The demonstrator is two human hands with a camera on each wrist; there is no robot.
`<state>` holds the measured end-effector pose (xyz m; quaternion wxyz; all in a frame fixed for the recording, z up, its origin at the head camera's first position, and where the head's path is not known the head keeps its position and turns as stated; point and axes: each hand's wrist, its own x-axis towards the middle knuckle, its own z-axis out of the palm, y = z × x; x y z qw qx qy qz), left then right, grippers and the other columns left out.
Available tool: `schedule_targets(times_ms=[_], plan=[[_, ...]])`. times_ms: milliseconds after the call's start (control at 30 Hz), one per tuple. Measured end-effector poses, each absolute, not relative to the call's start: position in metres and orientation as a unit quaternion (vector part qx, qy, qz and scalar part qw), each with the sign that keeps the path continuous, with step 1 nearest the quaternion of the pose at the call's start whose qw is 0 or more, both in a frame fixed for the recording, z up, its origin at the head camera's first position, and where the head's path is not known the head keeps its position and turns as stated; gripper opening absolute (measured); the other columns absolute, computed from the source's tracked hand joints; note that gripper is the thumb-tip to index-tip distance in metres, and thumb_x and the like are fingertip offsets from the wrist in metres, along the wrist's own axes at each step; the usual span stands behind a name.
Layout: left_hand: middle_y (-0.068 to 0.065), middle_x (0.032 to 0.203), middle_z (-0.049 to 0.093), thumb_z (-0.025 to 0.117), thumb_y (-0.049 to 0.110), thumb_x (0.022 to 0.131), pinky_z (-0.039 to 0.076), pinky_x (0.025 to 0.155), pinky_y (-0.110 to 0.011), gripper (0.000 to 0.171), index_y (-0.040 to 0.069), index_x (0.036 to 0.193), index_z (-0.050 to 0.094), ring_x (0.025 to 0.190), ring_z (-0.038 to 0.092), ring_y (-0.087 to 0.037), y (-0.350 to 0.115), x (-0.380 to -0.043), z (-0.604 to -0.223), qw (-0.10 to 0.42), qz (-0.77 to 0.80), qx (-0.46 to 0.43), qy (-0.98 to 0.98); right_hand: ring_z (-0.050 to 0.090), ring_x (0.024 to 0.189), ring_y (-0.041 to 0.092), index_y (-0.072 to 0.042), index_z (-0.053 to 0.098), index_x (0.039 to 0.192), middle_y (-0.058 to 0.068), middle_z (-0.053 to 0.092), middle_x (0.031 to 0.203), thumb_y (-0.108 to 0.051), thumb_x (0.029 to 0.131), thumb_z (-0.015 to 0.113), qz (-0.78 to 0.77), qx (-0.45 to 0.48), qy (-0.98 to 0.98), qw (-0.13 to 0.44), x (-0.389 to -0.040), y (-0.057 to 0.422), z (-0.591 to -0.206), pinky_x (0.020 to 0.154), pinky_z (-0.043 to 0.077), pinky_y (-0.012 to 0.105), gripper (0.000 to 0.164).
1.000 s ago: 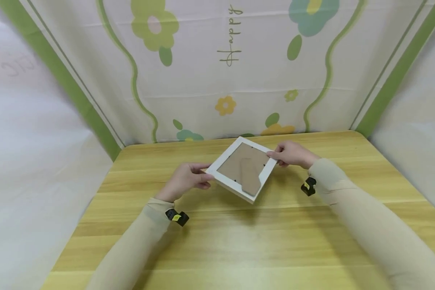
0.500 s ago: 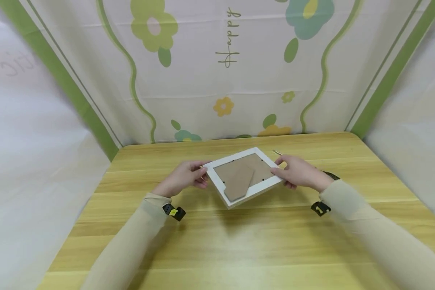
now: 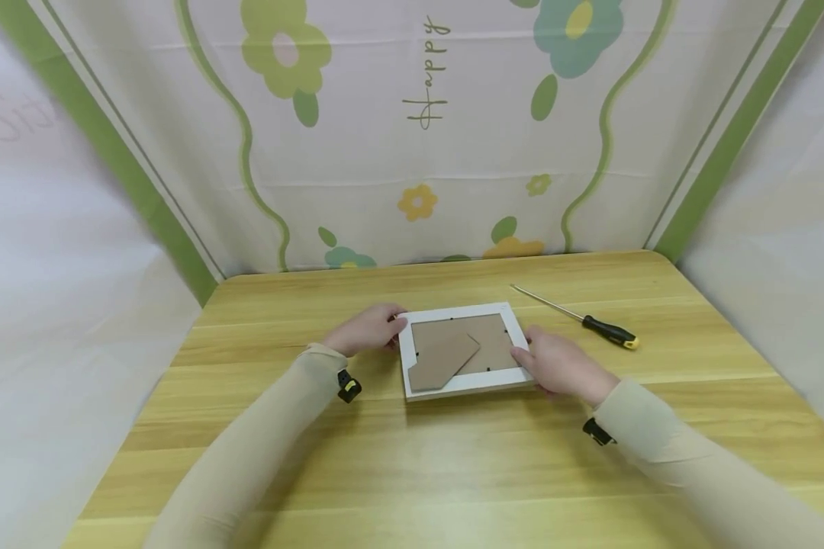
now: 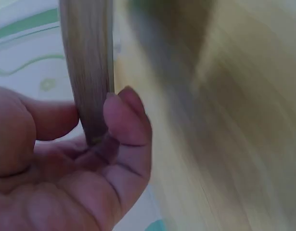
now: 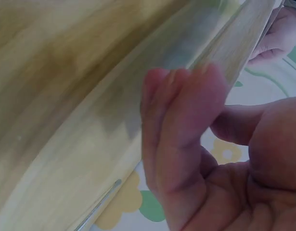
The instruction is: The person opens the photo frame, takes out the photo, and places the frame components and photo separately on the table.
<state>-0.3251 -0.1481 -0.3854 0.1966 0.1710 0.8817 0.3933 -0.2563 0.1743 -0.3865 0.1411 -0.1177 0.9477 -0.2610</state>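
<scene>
A picture frame (image 3: pixel 460 313) with a white border lies back side up between my hands, low over the wooden table. Its brown backing board (image 3: pixel 494 343) carries a fold-out stand (image 3: pixel 439 366) and small dark tabs. My left hand (image 3: pixel 367 329) grips the frame's left edge near the far corner; in the left wrist view, thumb and fingers pinch the wood-toned edge (image 4: pixel 90 62). On the right side, my right hand (image 3: pixel 563 362) holds the frame near its front corner, thumb on top. The right wrist view shows its fingers (image 5: pixel 186 110) curled under the edge. The frame's front faces down, hidden.
A screwdriver (image 3: pixel 607 332) with a black and yellow handle lies on the table (image 3: pixel 453 473) beyond my right hand, its shaft pointing back left. Behind the table's far edge hangs a flower-patterned cloth (image 3: pixel 357 152). White sheets (image 3: pixel 62 290) flank both sides.
The frame has turned in both hands from a diamond-like tilt to nearly square with the table, and come down lower. My right hand has moved nearer, uncovering the screwdriver.
</scene>
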Motion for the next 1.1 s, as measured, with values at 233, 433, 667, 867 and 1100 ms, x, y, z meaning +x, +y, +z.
schedule_targets(times_ms=[233, 433, 667, 867, 1100], plan=[[-0.01, 0.075, 0.056, 0.042, 0.022, 0.108, 0.041, 0.058, -0.029, 0.023, 0.008, 0.105, 0.061, 0.062, 0.047, -0.016, -0.145, -0.339, -0.396, 0.217, 0.297, 0.195, 0.909, 0.052, 0.043, 0.016, 0.013, 0.041, 0.131, 0.007, 0.056, 0.063, -0.026, 0.106, 0.045, -0.254, -0.11, 0.948, 0.156, -0.259, 0.172, -0.397, 0.044, 0.044, 0.031, 0.047], [-0.01, 0.087, 0.062, 0.04, 0.02, 0.109, 0.044, 0.061, -0.029, 0.029, 0.006, 0.12, 0.061, 0.069, 0.053, -0.017, -0.143, -0.35, -0.402, 0.226, 0.262, 0.194, 0.918, 0.055, 0.041, 0.02, 0.019, 0.036, 0.133, 0.007, 0.056, 0.057, -0.026, 0.106, 0.044, -0.227, -0.117, 0.955, 0.151, -0.262, 0.168, -0.4, 0.052, 0.046, 0.033, 0.052], [-0.008, 0.1, 0.063, 0.042, 0.017, 0.108, 0.048, 0.065, -0.03, 0.032, 0.002, 0.13, 0.059, 0.077, 0.058, -0.019, -0.139, -0.359, -0.403, 0.214, 0.254, 0.193, 0.923, 0.057, 0.042, 0.021, 0.019, 0.034, 0.133, 0.009, 0.057, 0.061, -0.027, 0.107, 0.043, -0.214, -0.103, 0.959, 0.153, -0.268, 0.164, -0.402, 0.054, 0.047, 0.033, 0.054], [-0.007, 0.105, 0.062, 0.043, 0.018, 0.108, 0.049, 0.068, -0.029, 0.035, 0.002, 0.136, 0.056, 0.08, 0.058, -0.018, -0.137, -0.362, -0.405, 0.208, 0.253, 0.185, 0.926, 0.058, 0.044, 0.019, 0.017, 0.039, 0.132, 0.01, 0.057, 0.067, -0.028, 0.107, 0.044, -0.209, -0.089, 0.962, 0.15, -0.276, 0.166, -0.403, 0.049, 0.048, 0.032, 0.052], [-0.008, 0.108, 0.062, 0.043, 0.017, 0.108, 0.049, 0.073, -0.031, 0.037, 0.002, 0.14, 0.053, 0.08, 0.058, -0.018, -0.136, -0.363, -0.411, 0.194, 0.269, 0.19, 0.924, 0.056, 0.044, 0.018, 0.016, 0.04, 0.134, 0.01, 0.057, 0.065, -0.029, 0.106, 0.045, -0.204, -0.085, 0.963, 0.155, -0.279, 0.168, -0.404, 0.048, 0.048, 0.032, 0.053]])
